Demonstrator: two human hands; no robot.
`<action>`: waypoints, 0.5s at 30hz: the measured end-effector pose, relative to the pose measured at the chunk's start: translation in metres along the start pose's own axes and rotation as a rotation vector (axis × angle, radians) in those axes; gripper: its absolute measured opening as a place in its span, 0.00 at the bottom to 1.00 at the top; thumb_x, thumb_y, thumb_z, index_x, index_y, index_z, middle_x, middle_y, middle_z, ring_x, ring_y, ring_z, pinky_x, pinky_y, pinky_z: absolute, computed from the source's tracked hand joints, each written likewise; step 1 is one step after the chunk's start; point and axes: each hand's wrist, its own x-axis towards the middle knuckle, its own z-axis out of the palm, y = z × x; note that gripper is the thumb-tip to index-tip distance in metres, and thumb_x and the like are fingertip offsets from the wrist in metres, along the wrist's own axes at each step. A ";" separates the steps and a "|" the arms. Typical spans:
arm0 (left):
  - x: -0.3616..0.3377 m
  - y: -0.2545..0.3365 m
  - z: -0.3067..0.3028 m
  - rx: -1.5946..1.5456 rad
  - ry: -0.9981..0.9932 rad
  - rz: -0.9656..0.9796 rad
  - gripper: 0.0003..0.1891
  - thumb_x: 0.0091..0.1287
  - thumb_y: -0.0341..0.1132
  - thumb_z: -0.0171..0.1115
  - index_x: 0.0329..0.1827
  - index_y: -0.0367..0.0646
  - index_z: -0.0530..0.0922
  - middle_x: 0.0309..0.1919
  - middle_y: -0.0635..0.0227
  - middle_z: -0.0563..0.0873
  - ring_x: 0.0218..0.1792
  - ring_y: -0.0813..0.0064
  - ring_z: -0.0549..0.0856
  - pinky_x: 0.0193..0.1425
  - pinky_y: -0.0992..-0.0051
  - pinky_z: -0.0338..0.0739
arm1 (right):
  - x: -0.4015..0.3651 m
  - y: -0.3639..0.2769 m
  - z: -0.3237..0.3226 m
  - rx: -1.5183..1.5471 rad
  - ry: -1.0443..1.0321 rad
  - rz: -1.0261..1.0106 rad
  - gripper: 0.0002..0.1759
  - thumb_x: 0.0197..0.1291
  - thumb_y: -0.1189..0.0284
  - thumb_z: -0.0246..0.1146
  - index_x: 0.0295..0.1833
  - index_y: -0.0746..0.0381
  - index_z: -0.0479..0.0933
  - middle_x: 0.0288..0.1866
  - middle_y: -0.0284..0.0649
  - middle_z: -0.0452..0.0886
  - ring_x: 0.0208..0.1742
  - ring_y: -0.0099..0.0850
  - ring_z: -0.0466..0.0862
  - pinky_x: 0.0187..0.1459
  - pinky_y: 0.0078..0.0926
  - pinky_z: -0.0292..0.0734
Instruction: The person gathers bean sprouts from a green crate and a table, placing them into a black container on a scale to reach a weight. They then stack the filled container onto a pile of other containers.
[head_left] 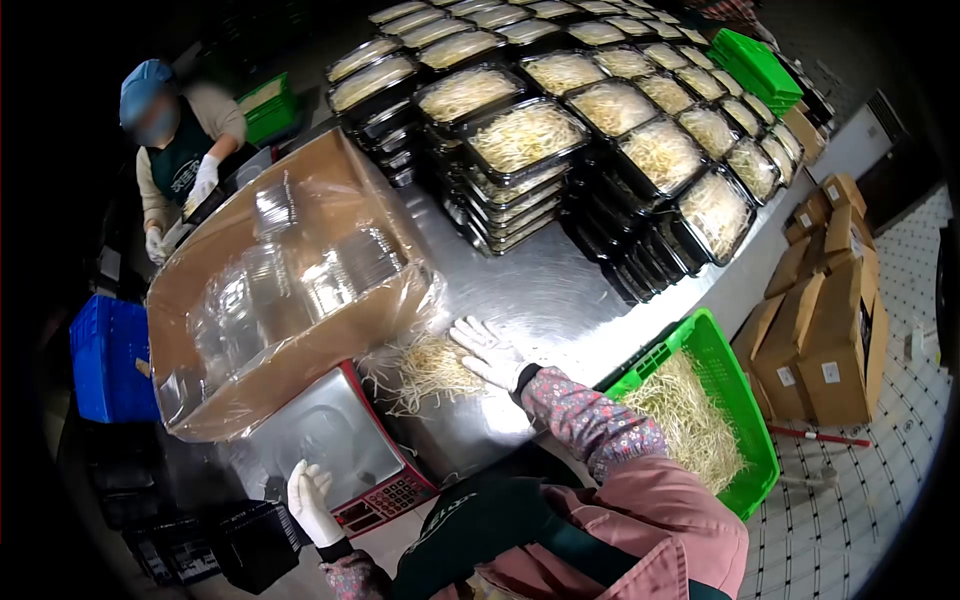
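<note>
White gloves cover both of my hands. My right hand (488,352) lies with fingers spread at the right edge of a loose pile of bean sprouts (430,372) on the metal table (500,290). Over the near left corner of the red scale (345,440), my left hand (312,497) has its fingers slightly curled and apart, with nothing in it. The scale's plate is bare. To the right of my right arm, a green crate (757,440) holds many sprouts (690,415).
Stacked black trays of sprouts (525,135) cover the table's far side. A cardboard box (370,185) of clear lids stands beyond the scale. Black trays (250,545) sit at lower left, a blue crate (110,355) at left. Across the table, a gloved co-worker (185,150) holds a tray.
</note>
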 end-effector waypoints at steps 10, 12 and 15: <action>0.003 -0.011 0.017 -0.081 -0.001 -0.026 0.19 0.76 0.41 0.55 0.62 0.39 0.77 0.47 0.62 0.84 0.44 0.69 0.84 0.54 0.69 0.79 | -0.035 0.070 0.007 -0.201 0.304 0.793 0.49 0.64 0.47 0.56 0.79 0.68 0.50 0.82 0.60 0.46 0.82 0.56 0.46 0.80 0.44 0.40; 0.008 -0.006 0.025 -0.073 -0.072 -0.005 0.19 0.76 0.40 0.54 0.62 0.37 0.77 0.47 0.62 0.84 0.43 0.71 0.84 0.53 0.71 0.78 | -0.033 0.006 0.013 0.181 -0.123 0.352 0.44 0.67 0.46 0.55 0.78 0.64 0.55 0.82 0.55 0.50 0.82 0.51 0.48 0.80 0.44 0.42; 0.012 -0.004 0.023 -0.040 -0.128 0.040 0.19 0.76 0.40 0.54 0.62 0.37 0.77 0.47 0.62 0.84 0.43 0.72 0.84 0.53 0.73 0.78 | -0.054 -0.002 -0.036 0.080 -0.037 0.262 0.42 0.68 0.45 0.54 0.77 0.63 0.59 0.81 0.51 0.54 0.82 0.47 0.51 0.80 0.41 0.45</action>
